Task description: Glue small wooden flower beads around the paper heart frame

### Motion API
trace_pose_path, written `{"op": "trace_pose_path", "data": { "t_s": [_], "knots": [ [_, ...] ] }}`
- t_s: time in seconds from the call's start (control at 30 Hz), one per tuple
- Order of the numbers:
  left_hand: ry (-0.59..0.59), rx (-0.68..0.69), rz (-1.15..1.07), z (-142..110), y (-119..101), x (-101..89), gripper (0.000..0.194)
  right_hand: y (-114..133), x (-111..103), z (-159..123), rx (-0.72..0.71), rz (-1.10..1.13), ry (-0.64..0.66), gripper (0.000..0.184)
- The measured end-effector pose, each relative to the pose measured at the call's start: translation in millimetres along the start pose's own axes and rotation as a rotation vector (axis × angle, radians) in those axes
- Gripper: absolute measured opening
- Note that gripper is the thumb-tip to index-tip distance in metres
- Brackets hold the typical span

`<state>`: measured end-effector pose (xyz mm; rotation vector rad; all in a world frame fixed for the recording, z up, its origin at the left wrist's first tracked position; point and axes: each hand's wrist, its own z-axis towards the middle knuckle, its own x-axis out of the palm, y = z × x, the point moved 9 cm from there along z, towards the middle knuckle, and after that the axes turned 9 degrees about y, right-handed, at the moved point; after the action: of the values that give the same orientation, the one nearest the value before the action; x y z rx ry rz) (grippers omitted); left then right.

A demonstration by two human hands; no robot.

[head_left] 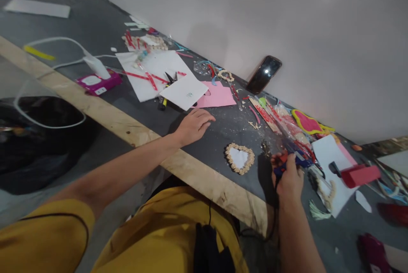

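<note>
My right hand (pixel 290 179) is wrapped round a blue glue gun (pixel 301 160) with a red trigger, and a dark cord runs down from it past the table edge. Left of that hand lies a heart-shaped frame (pixel 239 159) edged with small tan pieces, its middle white. My left hand (pixel 196 126) holds nothing; its fingers are stretched out, palm down, over the dark tabletop. Just beyond it are a white card (pixel 185 91) with small writing and a pink sheet (pixel 219 95). Part of a black-and-yellow tool (pixel 163 103) shows from beneath the card.
A phone (pixel 264 74) leans against the wall. A purple power adapter (pixel 99 82) with a white plug and cable sits at left. Craft scraps and plastic packets (pixel 287 122) line the wall. A red piece (pixel 360 175) rests on white paper at right. Pale wood (pixel 204 177) edges the table.
</note>
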<state>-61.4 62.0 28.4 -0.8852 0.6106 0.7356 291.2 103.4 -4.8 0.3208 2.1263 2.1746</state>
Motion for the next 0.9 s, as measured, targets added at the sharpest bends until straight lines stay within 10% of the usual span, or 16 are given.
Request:
{"op": "trace_pose_path", "data": {
  "t_s": [0.47, 0.9],
  "knots": [
    [0.156, 0.026, -0.052, 10, -7, 9.5, 0.026, -14, -4, 3, 0.058, -0.067, 0.065, 0.039],
    [0.54, 0.296, -0.236, 44, -53, 66.2, 0.024, -2, 0, -16, 0.15, -0.13, 0.124, 0.049]
  ]
}}
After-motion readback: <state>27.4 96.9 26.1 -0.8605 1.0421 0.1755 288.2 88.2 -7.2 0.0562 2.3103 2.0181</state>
